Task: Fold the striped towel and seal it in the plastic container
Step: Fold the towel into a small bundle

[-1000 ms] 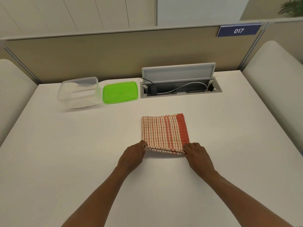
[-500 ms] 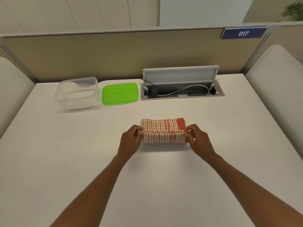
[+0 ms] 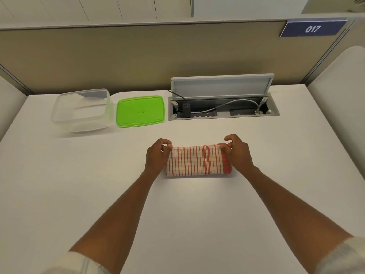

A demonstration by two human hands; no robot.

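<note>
A red-and-white striped towel, folded into a narrow band, lies at the middle of the white table. The left hand pinches the towel's far left corner between thumb and fingertips, and the right hand pinches the far right corner, by the solid red border, in the same way. The towel's near edge rests on the table. Far left on the table stands the clear plastic container, open and empty, with its green lid lying flat just to its right. Right of the lid, an open cable hatch in the table shows cords and plugs inside.
</note>
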